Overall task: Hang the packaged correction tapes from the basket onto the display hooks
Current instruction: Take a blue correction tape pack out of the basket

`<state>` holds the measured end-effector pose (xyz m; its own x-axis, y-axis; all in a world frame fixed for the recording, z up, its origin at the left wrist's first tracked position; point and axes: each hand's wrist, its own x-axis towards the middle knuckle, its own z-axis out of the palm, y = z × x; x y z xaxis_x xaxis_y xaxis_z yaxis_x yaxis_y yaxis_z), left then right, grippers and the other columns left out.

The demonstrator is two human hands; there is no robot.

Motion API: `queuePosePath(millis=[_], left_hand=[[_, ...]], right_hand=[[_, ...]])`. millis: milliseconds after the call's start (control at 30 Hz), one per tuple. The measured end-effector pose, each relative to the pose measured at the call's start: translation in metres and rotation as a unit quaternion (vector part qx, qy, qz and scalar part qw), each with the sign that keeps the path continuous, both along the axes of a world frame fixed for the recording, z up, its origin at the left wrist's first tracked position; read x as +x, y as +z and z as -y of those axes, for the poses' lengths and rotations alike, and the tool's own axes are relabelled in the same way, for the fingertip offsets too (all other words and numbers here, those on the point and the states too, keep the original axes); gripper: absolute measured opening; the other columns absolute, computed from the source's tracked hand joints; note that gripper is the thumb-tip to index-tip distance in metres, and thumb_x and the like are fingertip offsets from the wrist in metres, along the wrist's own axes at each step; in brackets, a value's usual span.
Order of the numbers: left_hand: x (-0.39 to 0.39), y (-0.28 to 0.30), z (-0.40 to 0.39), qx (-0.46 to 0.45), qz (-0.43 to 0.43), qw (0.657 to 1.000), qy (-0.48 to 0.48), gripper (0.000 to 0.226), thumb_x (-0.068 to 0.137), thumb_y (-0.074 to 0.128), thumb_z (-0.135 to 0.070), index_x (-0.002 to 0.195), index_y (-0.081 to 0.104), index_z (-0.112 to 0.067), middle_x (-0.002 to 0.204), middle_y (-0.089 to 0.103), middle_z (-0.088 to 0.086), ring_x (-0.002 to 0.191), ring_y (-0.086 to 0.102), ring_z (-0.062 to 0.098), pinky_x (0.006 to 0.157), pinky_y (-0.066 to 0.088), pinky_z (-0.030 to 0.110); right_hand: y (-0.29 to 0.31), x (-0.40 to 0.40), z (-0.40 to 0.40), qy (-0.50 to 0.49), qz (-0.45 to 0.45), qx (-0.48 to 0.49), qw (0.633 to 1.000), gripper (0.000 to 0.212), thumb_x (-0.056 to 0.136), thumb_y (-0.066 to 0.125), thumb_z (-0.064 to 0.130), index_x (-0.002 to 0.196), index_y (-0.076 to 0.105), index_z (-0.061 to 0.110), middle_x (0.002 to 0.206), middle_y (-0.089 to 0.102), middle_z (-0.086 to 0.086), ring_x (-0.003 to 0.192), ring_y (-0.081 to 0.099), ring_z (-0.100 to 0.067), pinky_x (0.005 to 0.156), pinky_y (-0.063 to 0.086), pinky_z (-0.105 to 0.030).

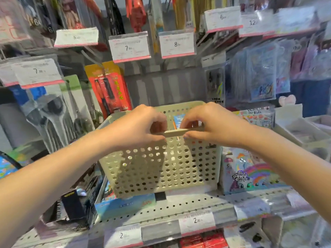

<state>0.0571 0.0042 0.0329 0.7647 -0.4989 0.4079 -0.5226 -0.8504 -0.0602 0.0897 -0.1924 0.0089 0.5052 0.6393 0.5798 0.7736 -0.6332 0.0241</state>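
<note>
A beige perforated basket [161,167] stands on the shelf in the middle of the head view, tilted slightly. My left hand [139,126] and my right hand [211,124] both grip its near rim, thumbs under and fingers over the edge. Inside the basket, between my hands, a blue and orange package [178,119] shows partly; most of the contents are hidden. Above the basket, bare display hooks [163,67] stick out from the grey back panel under price tags marked 7 and 8.
Red carded pens [107,90] hang left of the basket, scissors packs [53,113] further left. Sticker packs [250,169] stand to the right, white trays [300,133] beyond. The shelf edge [161,212] carries price labels. A blue box [125,204] lies under the basket.
</note>
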Motion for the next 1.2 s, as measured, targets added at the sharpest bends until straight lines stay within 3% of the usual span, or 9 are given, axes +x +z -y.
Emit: queuePosePath(millis=[233, 467, 600, 700, 733, 900, 1033, 1100, 1200], left_hand=[[0.005, 0.013, 0.009, 0.038, -0.067, 0.997, 0.02, 0.019, 0.077, 0.073, -0.017, 0.066, 0.057, -0.016, 0.06, 0.056, -0.007, 0.062, 0.053, 0.003, 0.055, 0.04, 0.013], [0.013, 0.016, 0.012, 0.027, -0.125, 0.99, 0.056, 0.032, 0.076, 0.073, -0.016, 0.057, 0.048, -0.024, 0.052, 0.053, -0.009, 0.051, 0.05, 0.004, 0.048, 0.036, 0.01], [0.017, 0.02, 0.014, 0.023, -0.171, 0.982, 0.074, 0.028, 0.075, 0.072, -0.016, 0.059, 0.05, -0.022, 0.055, 0.053, -0.007, 0.049, 0.048, 0.004, 0.049, 0.038, 0.012], [0.023, 0.022, 0.014, 0.016, -0.21, 0.975, 0.074, 0.027, 0.074, 0.071, -0.012, 0.058, 0.05, -0.02, 0.053, 0.052, -0.007, 0.047, 0.046, 0.005, 0.048, 0.04, 0.018], [0.026, 0.023, 0.013, 0.014, -0.225, 0.972, 0.072, 0.027, 0.073, 0.07, -0.011, 0.058, 0.05, -0.018, 0.053, 0.051, -0.007, 0.047, 0.045, 0.006, 0.048, 0.039, 0.02], [0.039, 0.031, 0.01, 0.001, -0.351, 0.934, 0.06, 0.023, 0.075, 0.075, -0.011, 0.068, 0.054, -0.009, 0.056, 0.053, -0.003, 0.048, 0.045, 0.007, 0.047, 0.037, 0.018], [0.053, 0.044, 0.001, -0.074, -0.471, 0.878, 0.028, 0.032, 0.065, 0.082, -0.024, 0.083, 0.061, -0.007, 0.072, 0.06, 0.005, 0.062, 0.058, 0.011, 0.06, 0.048, 0.018], [0.064, 0.043, -0.001, -0.109, -0.451, 0.885, 0.037, 0.04, 0.063, 0.081, -0.036, 0.085, 0.063, -0.008, 0.074, 0.062, 0.005, 0.069, 0.061, 0.016, 0.068, 0.051, 0.026], [0.081, 0.034, 0.003, -0.173, -0.377, 0.906, 0.087, 0.027, 0.074, 0.074, -0.033, 0.08, 0.062, -0.009, 0.073, 0.063, 0.006, 0.066, 0.062, 0.017, 0.063, 0.05, 0.026]], right_hand=[[0.01, 0.014, 0.003, 0.071, -0.024, -0.058, 0.996, 0.01, 0.084, 0.065, 0.026, 0.092, 0.069, 0.022, 0.076, 0.056, 0.016, 0.07, 0.051, -0.003, 0.072, 0.045, -0.025], [0.031, 0.049, 0.013, 0.18, -0.201, 0.0, 0.963, 0.023, 0.092, 0.056, 0.025, 0.091, 0.072, 0.008, 0.062, 0.06, 0.009, 0.051, 0.05, 0.0, 0.053, 0.037, -0.011], [0.043, 0.096, 0.006, 0.124, -0.221, 0.023, 0.967, 0.017, 0.09, 0.058, 0.023, 0.093, 0.072, 0.012, 0.075, 0.068, 0.001, 0.067, 0.058, -0.009, 0.068, 0.051, -0.028], [0.042, 0.124, -0.004, 0.063, -0.201, -0.026, 0.977, 0.019, 0.089, 0.06, 0.022, 0.102, 0.071, 0.016, 0.076, 0.063, 0.012, 0.064, 0.054, 0.001, 0.058, 0.043, -0.007], [0.041, 0.131, -0.007, 0.046, -0.202, -0.041, 0.977, 0.021, 0.089, 0.059, 0.022, 0.105, 0.07, 0.016, 0.081, 0.064, 0.011, 0.067, 0.054, 0.001, 0.059, 0.042, -0.008], [0.032, 0.153, -0.013, -0.012, -0.248, -0.101, 0.963, 0.028, 0.089, 0.058, 0.031, 0.106, 0.07, 0.011, 0.104, 0.071, -0.012, 0.096, 0.065, -0.03, 0.087, 0.053, -0.042], [0.032, 0.158, -0.011, -0.015, -0.255, -0.101, 0.961, 0.023, 0.087, 0.059, 0.033, 0.091, 0.072, 0.015, 0.098, 0.071, -0.015, 0.081, 0.062, -0.024, 0.082, 0.052, -0.044], [0.033, 0.158, -0.01, -0.011, -0.268, -0.081, 0.96, 0.021, 0.085, 0.061, 0.032, 0.087, 0.071, 0.014, 0.095, 0.071, -0.017, 0.076, 0.058, -0.024, 0.08, 0.053, -0.046], [0.035, 0.156, -0.008, -0.005, -0.289, -0.066, 0.955, 0.022, 0.088, 0.06, 0.028, 0.09, 0.068, 0.007, 0.076, 0.062, -0.009, 0.064, 0.053, -0.017, 0.056, 0.047, -0.024]])
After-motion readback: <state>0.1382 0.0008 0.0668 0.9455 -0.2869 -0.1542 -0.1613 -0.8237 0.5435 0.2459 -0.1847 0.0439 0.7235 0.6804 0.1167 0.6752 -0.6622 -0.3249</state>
